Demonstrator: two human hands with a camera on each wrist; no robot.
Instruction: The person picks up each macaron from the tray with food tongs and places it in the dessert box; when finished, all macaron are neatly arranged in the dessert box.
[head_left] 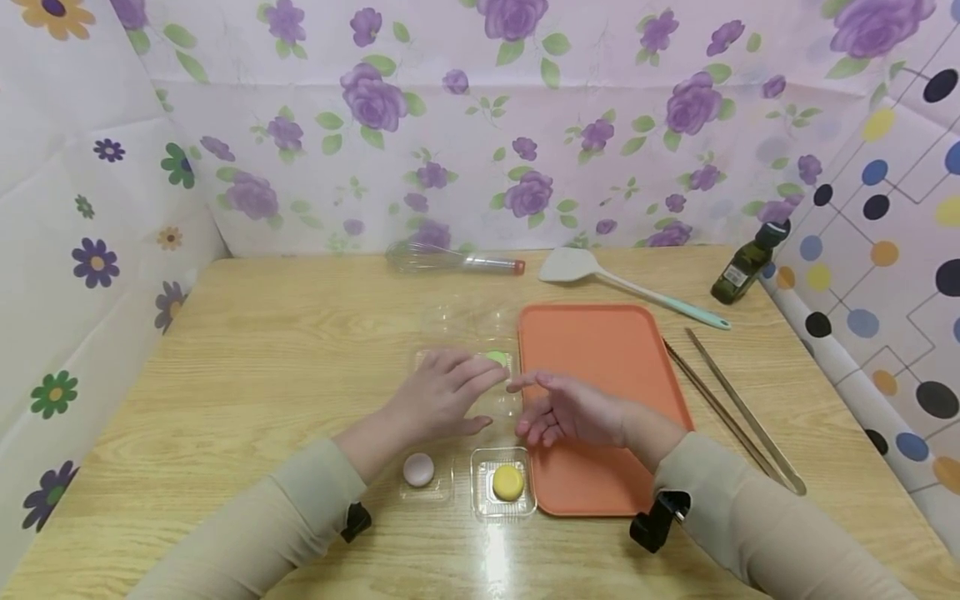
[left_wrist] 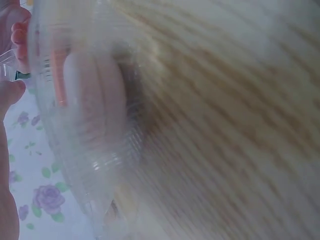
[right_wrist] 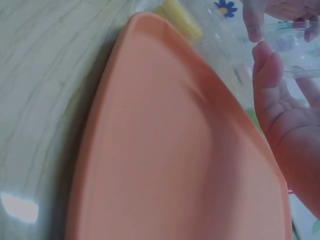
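Between the two hands, above the table, is a small clear plastic box. My left hand grips it from the left, fingers over the top and thumb below. From the right, my right hand holds its edge with thumb and fingers. Behind the hands a green round piece sits in clear packaging, partly covered by the left hand. Nearer the front, a pale pink macaron and a yellow macaron each lie in a clear container.
An orange tray lies under the right hand and forearm. Beyond it are a whisk, a white spatula and a dark green bottle. Metal tongs lie right of the tray; more clear packaging stands behind.
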